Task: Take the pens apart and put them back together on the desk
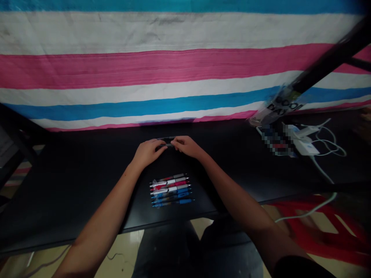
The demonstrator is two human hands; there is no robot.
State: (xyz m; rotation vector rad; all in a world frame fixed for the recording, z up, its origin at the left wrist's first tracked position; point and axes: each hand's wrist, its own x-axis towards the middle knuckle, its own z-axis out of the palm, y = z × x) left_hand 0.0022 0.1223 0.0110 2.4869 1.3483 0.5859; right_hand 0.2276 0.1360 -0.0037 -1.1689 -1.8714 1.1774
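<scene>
I see the right hand pinch a dark pen beyond the pen row; the left hand curls at it, probably steadying, grip unclear; the row sits close-packed, apparently for neatness.

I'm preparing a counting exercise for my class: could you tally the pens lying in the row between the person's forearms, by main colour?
White pens: 2
Red pen: 1
Blue pens: 3
Dark pen with grey grip: 1
Total: 7
The row is blurred, so the blue count is my best reading.
</scene>
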